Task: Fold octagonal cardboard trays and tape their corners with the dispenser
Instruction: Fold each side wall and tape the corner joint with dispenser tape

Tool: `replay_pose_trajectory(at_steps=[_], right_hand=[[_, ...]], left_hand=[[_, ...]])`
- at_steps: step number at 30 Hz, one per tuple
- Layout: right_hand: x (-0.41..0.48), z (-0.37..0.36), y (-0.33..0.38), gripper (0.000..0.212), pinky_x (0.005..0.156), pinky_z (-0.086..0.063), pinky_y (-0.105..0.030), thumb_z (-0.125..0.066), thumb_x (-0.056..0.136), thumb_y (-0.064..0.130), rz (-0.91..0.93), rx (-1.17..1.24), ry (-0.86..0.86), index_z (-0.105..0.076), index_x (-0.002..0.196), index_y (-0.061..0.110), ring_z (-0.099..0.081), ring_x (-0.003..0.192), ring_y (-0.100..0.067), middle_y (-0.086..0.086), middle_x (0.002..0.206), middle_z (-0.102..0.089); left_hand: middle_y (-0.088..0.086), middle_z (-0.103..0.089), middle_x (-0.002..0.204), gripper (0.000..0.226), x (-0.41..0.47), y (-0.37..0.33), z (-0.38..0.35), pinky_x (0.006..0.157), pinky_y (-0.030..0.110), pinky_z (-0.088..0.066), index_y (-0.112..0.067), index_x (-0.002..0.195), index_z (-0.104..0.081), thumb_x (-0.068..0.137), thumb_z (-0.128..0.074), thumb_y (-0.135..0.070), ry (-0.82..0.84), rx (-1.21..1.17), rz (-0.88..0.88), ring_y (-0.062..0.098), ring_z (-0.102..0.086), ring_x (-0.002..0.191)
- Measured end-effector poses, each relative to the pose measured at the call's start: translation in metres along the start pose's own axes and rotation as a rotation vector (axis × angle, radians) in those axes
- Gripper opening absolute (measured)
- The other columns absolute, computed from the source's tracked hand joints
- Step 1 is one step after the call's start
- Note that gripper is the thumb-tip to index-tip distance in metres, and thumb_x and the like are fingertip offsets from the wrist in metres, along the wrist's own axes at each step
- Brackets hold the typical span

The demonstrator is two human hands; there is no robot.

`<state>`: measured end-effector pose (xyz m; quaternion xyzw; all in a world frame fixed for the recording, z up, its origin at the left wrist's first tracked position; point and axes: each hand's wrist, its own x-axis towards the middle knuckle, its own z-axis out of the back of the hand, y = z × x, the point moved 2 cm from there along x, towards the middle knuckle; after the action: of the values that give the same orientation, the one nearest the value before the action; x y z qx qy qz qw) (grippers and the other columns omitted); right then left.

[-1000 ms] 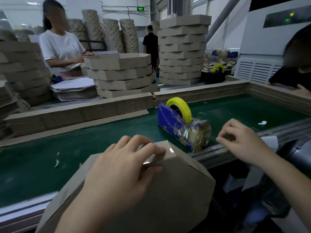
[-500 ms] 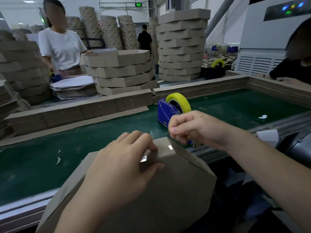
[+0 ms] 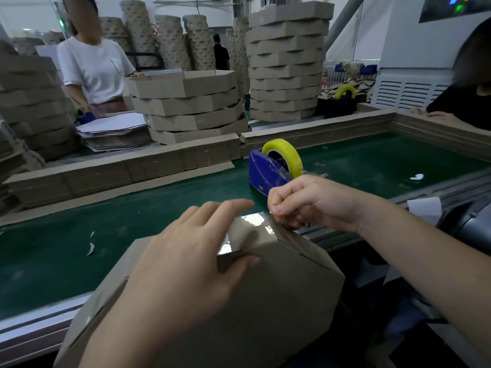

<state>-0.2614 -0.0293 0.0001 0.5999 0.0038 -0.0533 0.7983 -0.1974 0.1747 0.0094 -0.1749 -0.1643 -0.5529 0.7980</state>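
Note:
A folded octagonal cardboard tray (image 3: 265,296) stands tilted against the near edge of the green table, its underside toward me. My left hand (image 3: 186,261) grips its top corner, fingers over the rim and thumb on the flap. A shiny strip of clear tape (image 3: 252,221) lies across that corner. My right hand (image 3: 305,203) pinches the strip's right end at the corner. Behind my right hand sits the blue tape dispenser (image 3: 263,171) with its yellow roll (image 3: 284,158).
Cardboard strips (image 3: 132,166) wall the green mat (image 3: 79,227) at the back and right. Stacks of finished trays (image 3: 188,107) (image 3: 287,62) stand beyond. A person in a white shirt (image 3: 93,67) works at the left, another person (image 3: 462,102) at the right. Paper scraps lie on the mat.
My right hand left the dispenser with a piece of tape and came left to the tray's top corner, where the strip now lies. My left hand's fingers have spread along the rim.

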Motion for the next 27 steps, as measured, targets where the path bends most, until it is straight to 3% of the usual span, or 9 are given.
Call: replay_pose_trajectory(at_steps=[2,5,7,13,18,22,24,27], right_hand=[[0.000,0.001,-0.001,0.021,0.058,-0.038,-0.022,-0.068,0.072,0.012,0.004,0.001,0.000,-0.066,0.053,0.021,-0.047,0.060,-0.011,0.001,0.068,-0.057],[0.000,0.002,-0.003,0.023,0.058,-0.038,-0.022,-0.069,0.076,0.014,-0.009,-0.011,-0.012,-0.067,0.054,0.020,-0.047,0.059,-0.011,-0.003,0.069,-0.056],[0.001,0.002,-0.005,0.025,0.057,-0.036,-0.021,-0.075,0.076,0.027,-0.058,-0.061,-0.012,-0.066,0.055,0.020,-0.044,0.060,-0.011,-0.008,0.070,-0.050],[0.002,0.004,-0.010,0.040,0.045,-0.030,-0.016,-0.072,0.054,0.060,-0.299,-0.202,0.033,-0.065,0.049,0.021,-0.037,0.045,-0.006,0.008,0.050,-0.043],[0.004,0.007,-0.025,0.075,0.058,-0.038,-0.023,-0.047,0.041,0.092,-0.439,-0.532,0.019,-0.052,0.063,0.020,-0.041,0.051,-0.013,0.002,0.060,-0.048],[-0.001,0.008,-0.038,0.057,0.047,-0.032,-0.019,-0.061,0.057,0.077,-0.366,-0.322,0.004,-0.056,0.067,0.021,-0.038,0.046,-0.008,0.011,0.057,-0.046],[-0.007,0.009,-0.042,0.048,0.049,-0.033,-0.021,-0.067,0.061,0.067,-0.297,-0.269,-0.069,-0.057,0.067,0.020,-0.042,0.050,-0.009,0.008,0.058,-0.049],[-0.019,0.005,-0.045,0.039,0.068,-0.049,-0.017,-0.071,0.069,0.064,-0.050,-0.231,-0.218,-0.068,0.093,0.033,-0.062,0.081,-0.009,0.011,0.085,-0.066]], left_hand=[[-0.020,-0.063,0.109,0.055,0.001,0.000,-0.001,0.055,0.003,-0.021,-0.039,0.128,-0.058,0.077,-0.055,-0.057,0.054,0.010,-0.009,0.008,-0.062,0.093],[-0.021,-0.062,0.104,0.047,0.000,0.001,-0.002,0.054,0.006,-0.019,-0.042,0.122,-0.063,0.079,-0.053,-0.058,0.078,0.007,0.000,0.009,-0.061,0.094],[-0.019,-0.062,0.098,0.042,0.000,0.000,-0.003,0.054,0.006,-0.017,-0.040,0.117,-0.066,0.078,-0.060,-0.055,0.067,0.016,-0.001,0.010,-0.062,0.088],[-0.017,-0.062,0.092,0.035,-0.002,0.000,-0.005,0.052,0.006,-0.014,-0.038,0.110,-0.069,0.079,-0.061,-0.053,0.041,0.038,-0.015,0.011,-0.063,0.082],[-0.018,-0.061,0.098,0.042,-0.004,0.008,-0.005,0.059,0.006,-0.025,-0.037,0.115,-0.068,0.078,-0.057,-0.054,0.066,-0.037,0.019,0.011,-0.061,0.090],[-0.020,-0.061,0.098,0.037,-0.005,0.010,-0.005,0.055,0.006,-0.024,-0.036,0.112,-0.067,0.081,-0.058,-0.054,0.030,-0.002,0.019,0.008,-0.060,0.091],[-0.019,-0.061,0.096,0.035,-0.007,0.012,-0.005,0.053,0.006,-0.024,-0.032,0.105,-0.067,0.081,-0.058,-0.056,0.022,0.007,0.017,0.007,-0.059,0.089],[-0.020,-0.058,0.093,0.038,-0.008,0.016,-0.003,0.053,0.007,-0.029,-0.031,0.098,-0.060,0.078,-0.052,-0.064,0.004,-0.021,0.061,0.002,-0.050,0.087]])
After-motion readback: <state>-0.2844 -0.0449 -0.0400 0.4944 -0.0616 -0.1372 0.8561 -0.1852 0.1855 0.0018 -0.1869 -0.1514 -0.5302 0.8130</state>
